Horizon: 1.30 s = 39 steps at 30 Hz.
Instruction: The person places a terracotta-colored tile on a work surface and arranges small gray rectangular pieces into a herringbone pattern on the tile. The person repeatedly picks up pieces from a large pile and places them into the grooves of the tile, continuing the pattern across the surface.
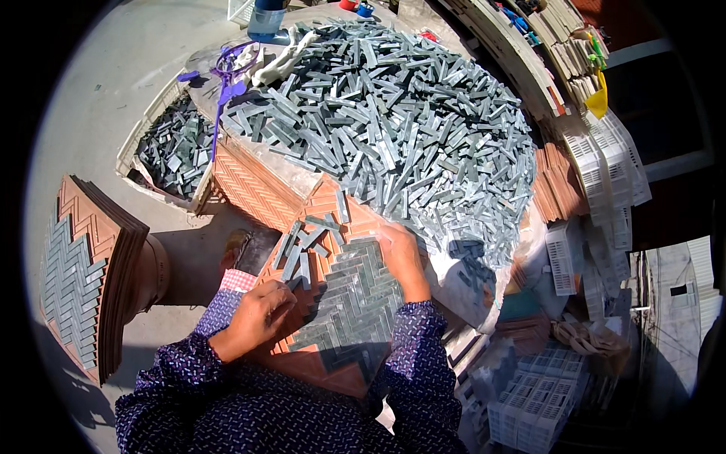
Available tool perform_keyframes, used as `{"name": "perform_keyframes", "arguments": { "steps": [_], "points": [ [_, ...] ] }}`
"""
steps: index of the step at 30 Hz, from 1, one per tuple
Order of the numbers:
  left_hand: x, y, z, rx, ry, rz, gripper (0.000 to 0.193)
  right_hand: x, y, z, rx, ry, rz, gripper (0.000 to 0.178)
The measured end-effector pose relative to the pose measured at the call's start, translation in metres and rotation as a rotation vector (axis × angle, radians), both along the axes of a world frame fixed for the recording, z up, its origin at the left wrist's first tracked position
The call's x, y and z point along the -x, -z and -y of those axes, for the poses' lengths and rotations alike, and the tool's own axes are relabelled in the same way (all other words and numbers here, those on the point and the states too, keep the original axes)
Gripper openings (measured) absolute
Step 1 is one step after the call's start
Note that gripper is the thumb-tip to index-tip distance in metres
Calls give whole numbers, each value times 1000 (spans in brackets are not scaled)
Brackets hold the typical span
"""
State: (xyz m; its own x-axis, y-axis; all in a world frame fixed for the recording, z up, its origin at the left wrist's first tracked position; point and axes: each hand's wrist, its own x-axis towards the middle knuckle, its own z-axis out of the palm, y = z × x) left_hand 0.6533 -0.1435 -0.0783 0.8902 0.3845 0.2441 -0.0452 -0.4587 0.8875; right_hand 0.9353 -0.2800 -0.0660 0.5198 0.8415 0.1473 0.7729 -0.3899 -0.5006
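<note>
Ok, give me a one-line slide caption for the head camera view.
Two hands, left and right, lay grey stone strips into an orange herringbone mould tray beside a big heap of grey strips.

ahead: grey tile heap (393,113) blocks | left: loose tiles (302,246) crowd tray | open: tray corner (318,371)

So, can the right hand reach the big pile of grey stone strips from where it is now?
Probably yes. The right hand rests on the orange tray at the near edge of the pile of grey stone strips, and nothing lies between them. The far side of the pile looks harder to reach.
</note>
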Motion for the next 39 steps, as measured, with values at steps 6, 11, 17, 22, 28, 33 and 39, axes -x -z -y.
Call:
{"name": "perform_keyframes", "arguments": {
  "steps": [6, 11, 17, 22, 28, 33, 39],
  "points": [
    [5, -2, -1, 41, -14, -15, 14, 7, 6, -6, -15, 71, -36, 12],
    [4, -1, -19, 25, -83, 20, 15, 13, 10, -8, 26, 29, 27, 13],
    [8, 2, -27, 20, -200, 32, 15, 6, 12, -6, -42, -30, 100, 12],
    [4, 0, -23, 24, -147, 41, 15, 12, 8, -4, 26, -13, 183, 10],
    [-3, -7, -16, 106, -89, -12, 25, 27, -17, -13, -25, -28, 191, 12],
    [-12, -4, -11, 800, 9, -56, 27, 81, -52, -33, 6, -383, -314, 15],
    [-1, 5, -105, 1226, -264, 199, 15, 41, -3, -47, -101, 34, -307, 18]
  ]
}}
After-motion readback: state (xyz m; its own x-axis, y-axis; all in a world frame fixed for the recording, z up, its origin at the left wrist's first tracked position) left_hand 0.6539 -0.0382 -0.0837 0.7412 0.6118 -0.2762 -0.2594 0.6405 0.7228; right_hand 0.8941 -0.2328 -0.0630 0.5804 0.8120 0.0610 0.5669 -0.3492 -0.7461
